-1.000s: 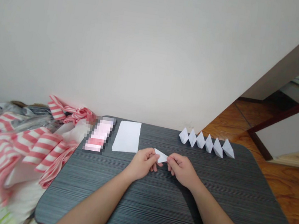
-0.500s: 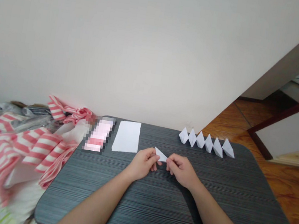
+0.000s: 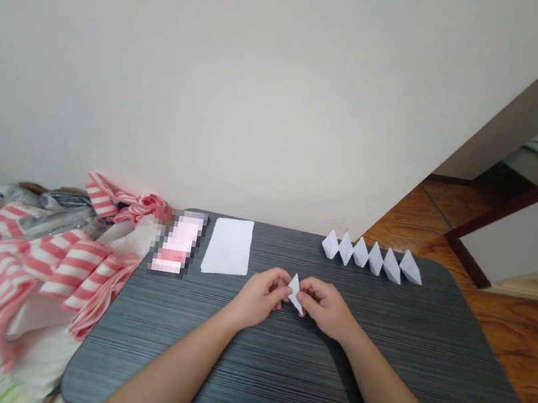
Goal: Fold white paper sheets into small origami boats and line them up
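Note:
My left hand [image 3: 259, 298] and my right hand [image 3: 328, 308] meet above the middle of the dark striped table [image 3: 274, 371]. Both pinch a small folded white paper piece [image 3: 295, 291] between fingertips; it stands nearly upright, point up. A stack of flat white paper sheets [image 3: 228, 246] lies just beyond my left hand. A row of several folded white paper shapes [image 3: 372, 257] stands at the far right of the table.
A pink rectangular object, blurred out [image 3: 178, 242], lies left of the paper sheets. A heap of pink-and-white striped plastic bags [image 3: 36, 268] spills over the table's left edge. A white wall rises behind the table; wooden floor [image 3: 522, 333] lies to the right.
The folded paper piece has turned from lying slanted to standing nearly upright, and my two hands have drawn closer together around it.

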`<state>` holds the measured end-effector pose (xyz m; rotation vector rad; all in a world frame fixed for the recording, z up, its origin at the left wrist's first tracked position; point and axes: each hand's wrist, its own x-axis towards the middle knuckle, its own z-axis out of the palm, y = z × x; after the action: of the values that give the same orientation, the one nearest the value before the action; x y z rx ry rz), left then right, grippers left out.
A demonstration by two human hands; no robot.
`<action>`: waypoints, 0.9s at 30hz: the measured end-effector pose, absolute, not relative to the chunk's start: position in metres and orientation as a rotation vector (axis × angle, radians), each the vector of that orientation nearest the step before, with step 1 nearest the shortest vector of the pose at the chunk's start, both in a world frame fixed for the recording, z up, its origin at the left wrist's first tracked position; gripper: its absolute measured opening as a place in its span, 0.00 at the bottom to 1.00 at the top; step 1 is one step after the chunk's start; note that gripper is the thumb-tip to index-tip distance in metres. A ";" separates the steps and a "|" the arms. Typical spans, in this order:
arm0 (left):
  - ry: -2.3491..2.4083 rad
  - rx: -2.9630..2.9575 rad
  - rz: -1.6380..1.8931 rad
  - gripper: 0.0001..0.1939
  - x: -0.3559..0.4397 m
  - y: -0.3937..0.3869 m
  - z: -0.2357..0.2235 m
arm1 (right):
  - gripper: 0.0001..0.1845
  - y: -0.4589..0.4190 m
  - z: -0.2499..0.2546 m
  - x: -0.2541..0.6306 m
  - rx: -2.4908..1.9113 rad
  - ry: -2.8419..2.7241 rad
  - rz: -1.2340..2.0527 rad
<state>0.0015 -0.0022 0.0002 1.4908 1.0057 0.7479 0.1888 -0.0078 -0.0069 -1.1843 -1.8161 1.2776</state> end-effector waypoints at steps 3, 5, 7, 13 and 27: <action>1.020 1.496 0.770 0.11 0.002 -0.002 0.000 | 0.07 -0.009 -0.006 0.187 -1.155 -1.765 1.364; 1.023 1.527 0.767 0.12 0.003 -0.002 0.002 | 0.06 -0.010 -0.004 0.186 -1.121 -1.733 1.419; 1.021 1.568 0.762 0.13 0.003 -0.003 0.005 | 0.05 -0.011 -0.002 0.186 -1.091 -1.713 1.456; 0.987 1.696 0.725 0.14 0.001 -0.004 0.014 | 0.05 -0.010 -0.003 0.185 -1.092 -1.698 1.453; 0.995 1.721 0.750 0.11 0.000 -0.004 0.009 | 0.06 -0.009 -0.004 0.187 -1.073 -1.773 1.372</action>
<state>-0.0004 -0.0038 0.0090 1.7214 0.9952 0.7500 0.1865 -0.0089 -0.0043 -1.0732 -1.7729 1.3717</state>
